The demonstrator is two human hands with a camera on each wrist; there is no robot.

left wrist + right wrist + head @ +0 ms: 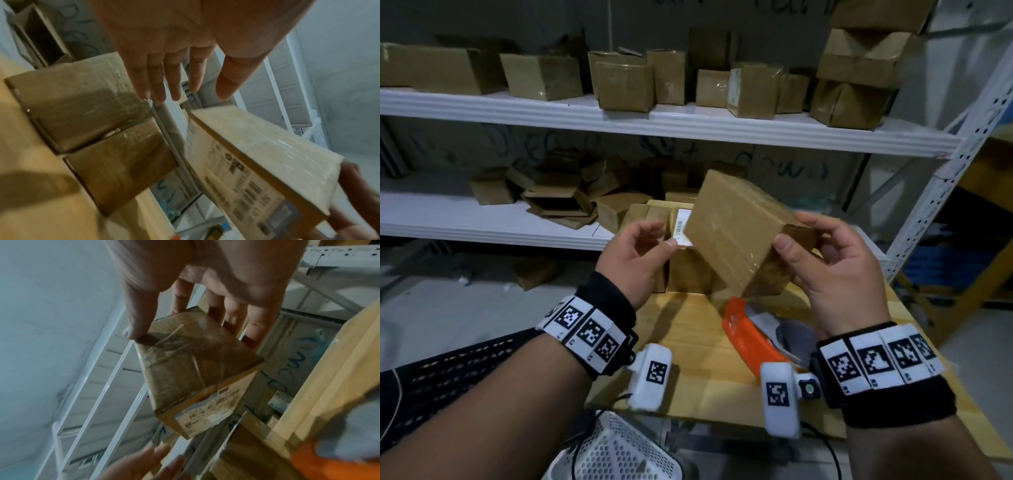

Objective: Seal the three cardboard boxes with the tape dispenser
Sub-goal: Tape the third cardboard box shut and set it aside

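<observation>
My right hand (796, 231) grips a taped cardboard box (736, 229) by its near end, thumb on one side and fingers on the other, and holds it tilted above the wooden table (698, 370). The right wrist view shows that box (195, 366) with a printed label on its lower face. My left hand (654, 240) hovers just left of the box with relaxed fingers and holds nothing; in the left wrist view its fingers (174, 81) are straight and apart from the box (257, 162). Two more taped boxes (82, 105) (123, 165) stand on the table. The orange tape dispenser (753, 339) lies under my right wrist.
White metal shelves (654, 120) behind the table carry several cardboard boxes, some of them open. A perforated shelf upright (945, 178) rises at the right. A white perforated basket (613, 452) sits below the table's near edge, and a black mesh surface (448, 370) lies at the left.
</observation>
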